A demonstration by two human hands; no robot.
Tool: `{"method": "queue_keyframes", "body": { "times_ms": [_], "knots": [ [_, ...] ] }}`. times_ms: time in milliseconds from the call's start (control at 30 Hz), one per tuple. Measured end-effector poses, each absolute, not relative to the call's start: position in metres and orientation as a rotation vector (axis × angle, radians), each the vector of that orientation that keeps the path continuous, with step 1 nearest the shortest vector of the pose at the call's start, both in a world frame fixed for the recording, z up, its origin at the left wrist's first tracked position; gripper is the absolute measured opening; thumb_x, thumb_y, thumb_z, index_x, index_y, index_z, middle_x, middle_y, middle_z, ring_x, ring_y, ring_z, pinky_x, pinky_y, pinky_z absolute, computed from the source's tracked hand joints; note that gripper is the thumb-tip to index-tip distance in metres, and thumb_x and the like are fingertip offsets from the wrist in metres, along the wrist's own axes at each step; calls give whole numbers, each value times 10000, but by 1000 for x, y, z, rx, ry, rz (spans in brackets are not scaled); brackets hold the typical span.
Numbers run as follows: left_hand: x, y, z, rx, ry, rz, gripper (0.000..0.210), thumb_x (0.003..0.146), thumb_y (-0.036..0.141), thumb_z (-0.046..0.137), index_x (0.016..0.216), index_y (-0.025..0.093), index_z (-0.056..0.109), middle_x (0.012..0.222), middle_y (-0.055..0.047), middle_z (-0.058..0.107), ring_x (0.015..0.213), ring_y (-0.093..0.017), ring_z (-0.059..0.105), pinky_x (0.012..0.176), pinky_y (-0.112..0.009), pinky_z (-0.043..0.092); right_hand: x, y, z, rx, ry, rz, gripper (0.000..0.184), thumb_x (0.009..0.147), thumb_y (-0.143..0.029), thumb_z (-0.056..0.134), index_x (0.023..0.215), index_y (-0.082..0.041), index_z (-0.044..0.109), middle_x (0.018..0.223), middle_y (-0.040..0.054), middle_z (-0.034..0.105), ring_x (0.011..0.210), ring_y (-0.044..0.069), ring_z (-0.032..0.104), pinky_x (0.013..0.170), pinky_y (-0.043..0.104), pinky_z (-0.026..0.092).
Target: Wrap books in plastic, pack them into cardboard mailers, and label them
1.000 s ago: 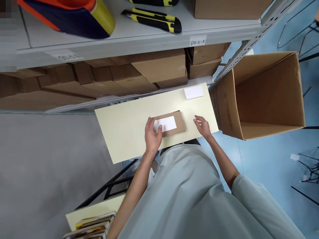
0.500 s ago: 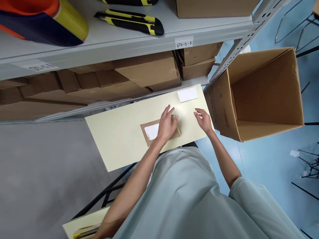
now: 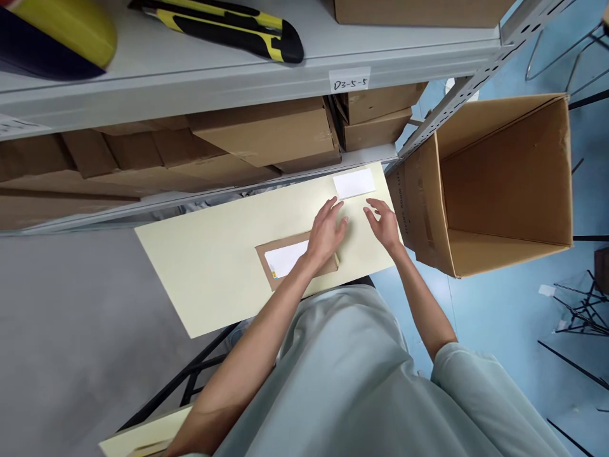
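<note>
A brown cardboard parcel (image 3: 263,253) lies flat on the cream tabletop (image 3: 209,254), bearing a white label (image 3: 284,259) with a small coloured mark. My left hand (image 3: 327,231) hovers over the parcel's right end, fingers apart and holding nothing; hand and wrist hide part of the parcel. To its right, my right hand (image 3: 383,223) is above the table near the right edge, fingers loosely bent and apart, also with nothing in it. Just beyond both hands, a stack of white paper slips (image 3: 354,183) rests at the table's far right corner.
A large open cardboard box (image 3: 509,171) stands right of the table. Ahead, a grey metal shelf (image 3: 200,82) holds a black-and-yellow utility knife (image 3: 233,28) and a tape dispenser (image 3: 61,38). Brown cartons (image 3: 266,130) fill the level below. A metal upright (image 3: 457,101) rises beside the box.
Both hands have moved forward toward the white slips, the left hand sliding away from the parcel's right end. The camera view has shifted slightly.
</note>
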State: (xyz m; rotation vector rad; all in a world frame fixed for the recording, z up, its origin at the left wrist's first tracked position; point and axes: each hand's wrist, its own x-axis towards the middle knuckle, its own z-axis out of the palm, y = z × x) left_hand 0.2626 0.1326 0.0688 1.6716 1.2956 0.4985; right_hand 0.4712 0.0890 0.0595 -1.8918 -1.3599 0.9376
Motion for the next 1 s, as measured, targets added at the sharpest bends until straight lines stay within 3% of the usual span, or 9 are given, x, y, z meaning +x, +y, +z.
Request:
{"method": "queue_keyframes", "body": {
  "times_ms": [167, 333, 467, 667, 833, 1000],
  "knots": [
    [274, 147, 49, 1728, 1241, 452, 542, 1023, 318, 621, 1550, 192, 613, 1739, -126, 485, 1646, -327, 403, 1397, -525, 259, 474, 106, 50, -1930, -1460, 892, 613, 1133, -670, 408, 1462, -247, 704, 1487, 144, 699, 1388, 315, 671, 1209, 481, 551],
    [285, 164, 19, 1822, 1180, 284, 652, 973, 270, 647, 1597, 111, 548, 1779, -206, 393, 1685, -397, 313, 1398, -577, 210, 474, 121, 26, -1996, -1621, 840, 516, 1163, -492, 413, 1523, -213, 656, 1666, 124, 572, 1571, 307, 515, 1328, 541, 439],
    [288, 170, -1, 1903, 1152, 121, 673, 937, 230, 639, 1587, 76, 553, 1761, -238, 409, 1683, -421, 305, 1391, -611, 197, 470, 123, 7, -2054, -1744, 862, 479, 1148, -328, 412, 1545, -164, 622, 1711, 158, 518, 1619, 311, 446, 1358, 571, 397],
    [290, 162, -10, 1871, 1189, 157, 692, 894, 162, 623, 1581, 96, 575, 1747, -213, 446, 1679, -403, 324, 1393, -595, 208, 464, 115, -9, -2083, -1751, 810, 490, 1148, -325, 396, 1594, -206, 560, 1748, 108, 478, 1658, 268, 387, 1320, 523, 473],
    [297, 161, -8, 1814, 1236, 159, 680, 897, 155, 628, 1563, 25, 570, 1747, -267, 419, 1637, -444, 391, 1376, -570, 266, 461, 119, -13, -2124, -1762, 805, 511, 1148, -289, 340, 1584, -154, 569, 1745, 149, 474, 1655, 288, 392, 1314, 527, 475],
    [299, 166, -9, 1887, 1207, 70, 703, 871, 141, 629, 1555, -13, 564, 1750, -279, 403, 1597, -458, 448, 1339, -565, 349, 456, 120, -15, -2154, -1741, 764, 502, 1142, -271, 350, 1585, -191, 573, 1744, 126, 478, 1653, 279, 398, 1282, 515, 514]
  ]
}}
